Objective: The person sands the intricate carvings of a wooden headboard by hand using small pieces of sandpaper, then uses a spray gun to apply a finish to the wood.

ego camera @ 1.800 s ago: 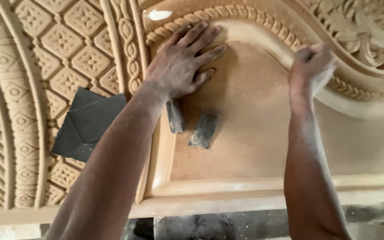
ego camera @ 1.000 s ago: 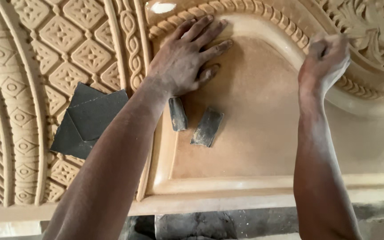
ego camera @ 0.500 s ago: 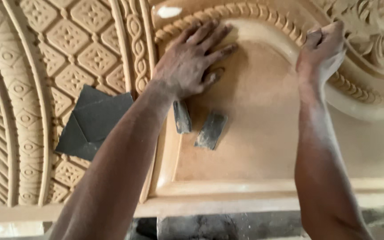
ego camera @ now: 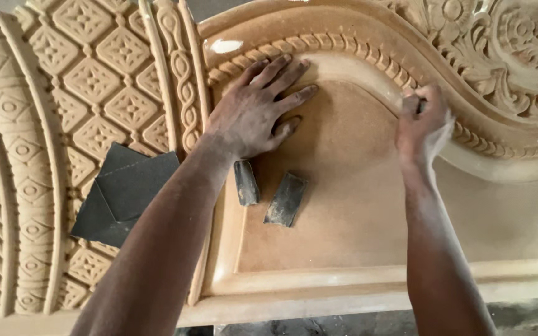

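A large carved wooden panel [ego camera: 356,205] fills the view, with a smooth recessed field, a rope-like curved moulding and floral carving at the upper right. My left hand [ego camera: 253,112] lies flat with spread fingers on the upper left of the recessed field. My right hand [ego camera: 423,124] is closed around a small dark piece of sandpaper [ego camera: 420,107] and presses it against the curved rope moulding [ego camera: 368,59]. Two small folded dark sandpaper pieces [ego camera: 286,199] rest on the field just below my left hand.
Two larger dark sandpaper sheets [ego camera: 122,193] lie overlapped on the diamond-patterned carving at the left. Ribbed curved bands run down the far left. The panel's lower edge [ego camera: 344,305] borders a dark floor strip below.
My right hand has slid along the curved moulding, up and to the right and then back down to the left. My left hand stays flat in place. The view has shifted slightly.
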